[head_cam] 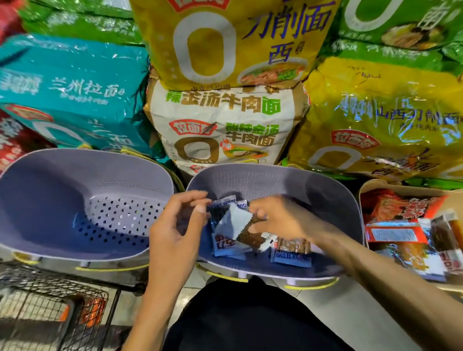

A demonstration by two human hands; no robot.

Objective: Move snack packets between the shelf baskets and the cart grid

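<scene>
Two lilac perforated baskets stand side by side on the shelf. The left basket (49, 186) holds nothing. The middle basket (321, 197) contains several small blue-and-white and brown snack packets (289, 256). My left hand (179, 227) hovers at that basket's left rim, fingers pinched on a dark packet (185, 214). My right hand (279, 221) reaches in from the right and grips a white-and-brown packet (236, 224) above the pile. The black wire cart grid (43, 309) sits at lower left.
A beige basket (372, 187) at right is full of orange and white snack packets (407, 235). Large noodle bags in teal (65, 85), yellow (232, 34), white (221, 121) and green are stacked behind the baskets. My dark trousers (247, 323) fill the bottom centre.
</scene>
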